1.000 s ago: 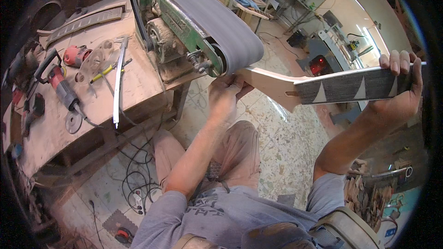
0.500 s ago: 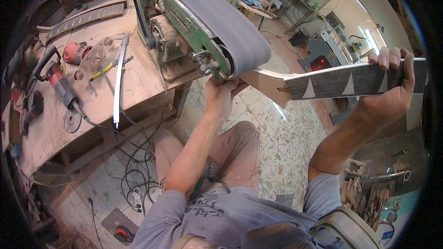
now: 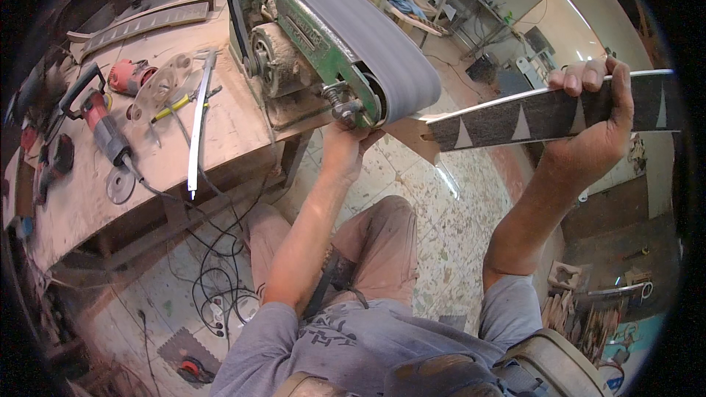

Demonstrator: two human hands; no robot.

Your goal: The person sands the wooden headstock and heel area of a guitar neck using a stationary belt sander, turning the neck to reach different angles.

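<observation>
A guitar neck with a dark fingerboard, pale triangular inlays and a light wooden headstock is held against the rounded front end of a green belt sander. Its grey abrasive belt looks smeared, as if running. My right hand is closed around the neck, fingers over the upper edge and palm below. Under the roller end, my left hand grips the headstock end; its fingers are partly hidden by the sander and the wood.
On the bench at left lie a red and black angle grinder, a metal strip, a clear disc template and another slotted neck-like piece. Black cables coil on the floor. Wood offcuts stand at lower right.
The guitar neck has shifted left along the sander's end, and my right hand has moved left and slightly up with it. My left hand stays under the roller, and the whole view has shifted slightly.
</observation>
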